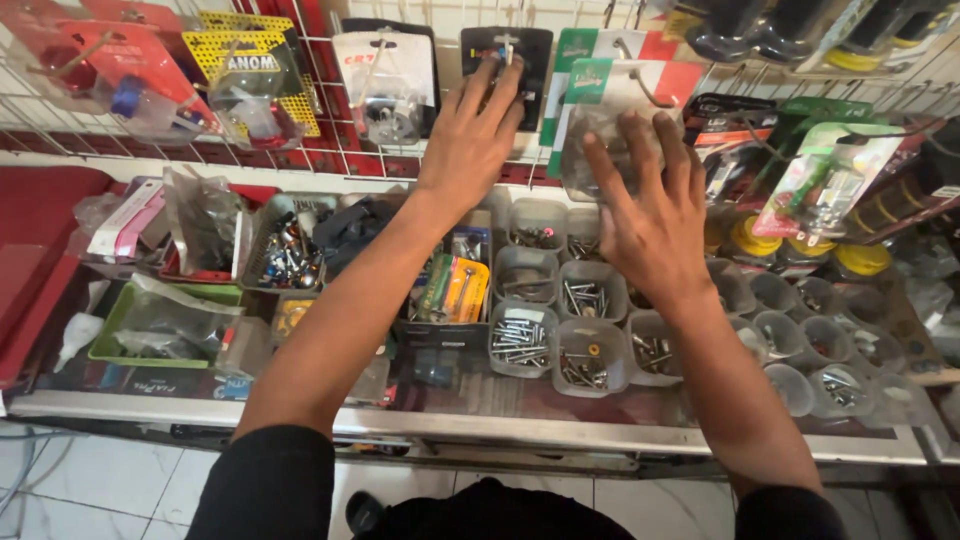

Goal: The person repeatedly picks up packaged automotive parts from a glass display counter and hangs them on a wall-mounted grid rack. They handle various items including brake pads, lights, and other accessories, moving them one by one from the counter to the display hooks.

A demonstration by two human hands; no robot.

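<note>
The left hand (470, 135) is raised to the wire rack (330, 160), fingers extended and close together, the fingertips laid on a black carded packet (530, 60) hanging there. No pinch on the packet can be made out. The right hand (655, 215) is spread wide, fingers splayed over a clear plastic bag (590, 140) that hangs under a green, white and red header card (590, 70). The palm is turned away, so whether the bag is gripped cannot be told.

Directly below the hands, rows of small clear tubs (560, 320) are observed, filled with screws and bolts; round clear cups (810, 350) continue the row to the right. An orange and green packet (452, 288) lies in a tray beside the left forearm. Further left, a grey basket of metal parts (285, 250) and a green tray (110, 335) holding plastic bags are noted. A white carded packet (385, 80) and a yellow one (250, 65) hang left of the black packet. Yellow-lidded jars (800, 245) stand at the right, partly covered by hanging blister packs (825, 180). Both forearms cross over the tubs and hide part of them.
</note>
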